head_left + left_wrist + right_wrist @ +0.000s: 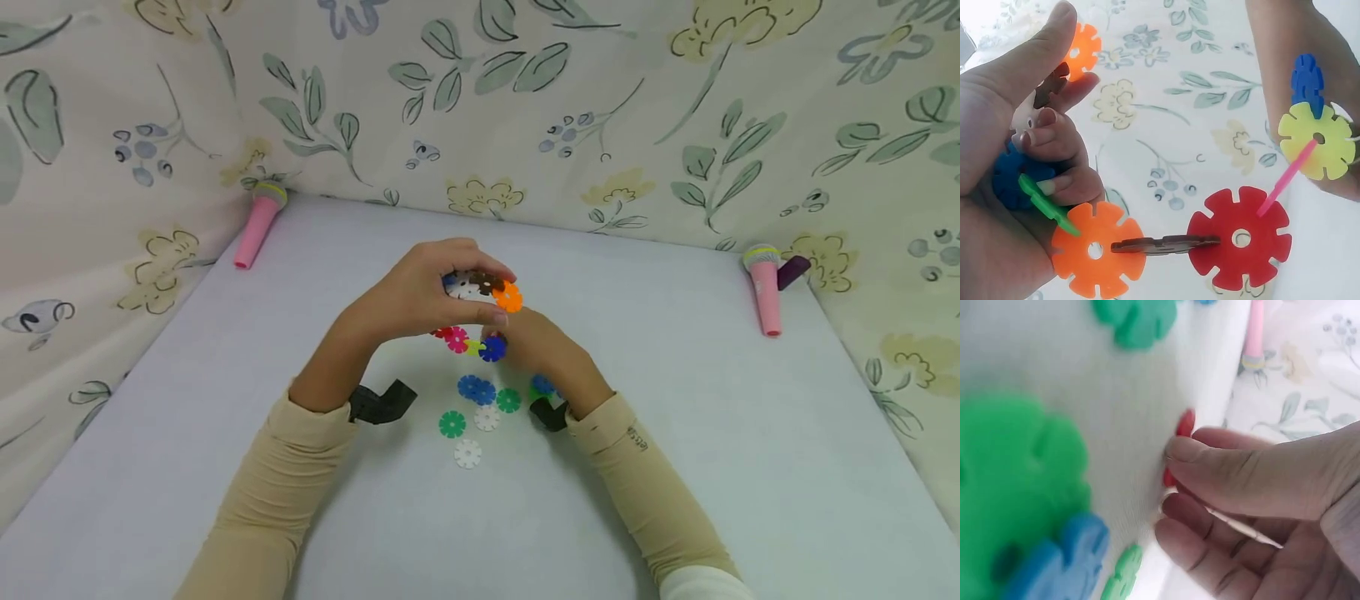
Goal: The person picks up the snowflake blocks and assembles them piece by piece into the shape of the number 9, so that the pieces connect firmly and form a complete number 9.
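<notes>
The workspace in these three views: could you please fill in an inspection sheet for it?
Surface: pale table top, walled on three sides by floral cloth.
Job's things: a chain of slotted snowflake discs, orange, brown, white, red, pink, yellow and blue, held above the table between both hands.
Clutter: loose discs on the table below the hands, blue, green and white; left pink microphone toy in the far left corner, right pink microphone toy in the far right one.
Grippers: left hand grips the chain's upper end; right hand pinches its lower end.
Cables: nothing seen; a black wrist strap at each wrist.
Surroundings: floral cloth only.
</notes>
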Demonstrator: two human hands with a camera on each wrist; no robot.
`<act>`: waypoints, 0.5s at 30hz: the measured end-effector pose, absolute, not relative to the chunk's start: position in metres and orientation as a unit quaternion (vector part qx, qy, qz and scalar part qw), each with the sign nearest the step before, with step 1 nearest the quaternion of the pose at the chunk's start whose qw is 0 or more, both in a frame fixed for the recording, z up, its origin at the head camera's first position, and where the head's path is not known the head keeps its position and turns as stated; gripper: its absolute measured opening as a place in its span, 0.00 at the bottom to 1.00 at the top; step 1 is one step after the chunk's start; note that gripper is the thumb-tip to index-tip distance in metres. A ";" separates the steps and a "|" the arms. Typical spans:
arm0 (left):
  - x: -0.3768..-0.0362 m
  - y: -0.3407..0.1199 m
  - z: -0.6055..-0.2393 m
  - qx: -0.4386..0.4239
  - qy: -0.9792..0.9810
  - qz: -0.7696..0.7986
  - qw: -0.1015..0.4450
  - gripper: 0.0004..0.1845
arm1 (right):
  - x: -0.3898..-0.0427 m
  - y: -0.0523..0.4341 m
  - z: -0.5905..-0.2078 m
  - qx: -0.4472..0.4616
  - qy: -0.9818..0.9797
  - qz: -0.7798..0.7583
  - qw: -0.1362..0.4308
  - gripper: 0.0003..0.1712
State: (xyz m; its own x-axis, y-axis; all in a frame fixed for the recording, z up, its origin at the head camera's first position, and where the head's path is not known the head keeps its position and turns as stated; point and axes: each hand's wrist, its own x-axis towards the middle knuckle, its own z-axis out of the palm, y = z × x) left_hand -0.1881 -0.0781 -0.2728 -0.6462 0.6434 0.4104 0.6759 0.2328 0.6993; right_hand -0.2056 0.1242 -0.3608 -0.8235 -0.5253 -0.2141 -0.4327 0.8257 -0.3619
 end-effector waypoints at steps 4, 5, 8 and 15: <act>-0.188 -0.077 -0.272 -0.427 -0.778 -0.460 0.019 0.21 | -0.208 0.133 -0.359 -0.217 0.944 -0.171 0.182 0.27; -0.188 -0.077 -0.272 -0.427 -0.777 -0.462 0.020 0.21 | -0.208 0.135 -0.359 -0.212 0.943 -0.173 0.191 0.29; -0.188 -0.077 -0.273 -0.420 -0.776 -0.469 0.019 0.21 | -0.210 0.141 -0.355 -0.209 0.935 -0.189 0.213 0.28; -0.189 -0.078 -0.271 -0.389 -0.787 -0.479 -0.001 0.19 | -0.208 0.170 -0.318 -0.300 0.888 -0.336 0.088 0.03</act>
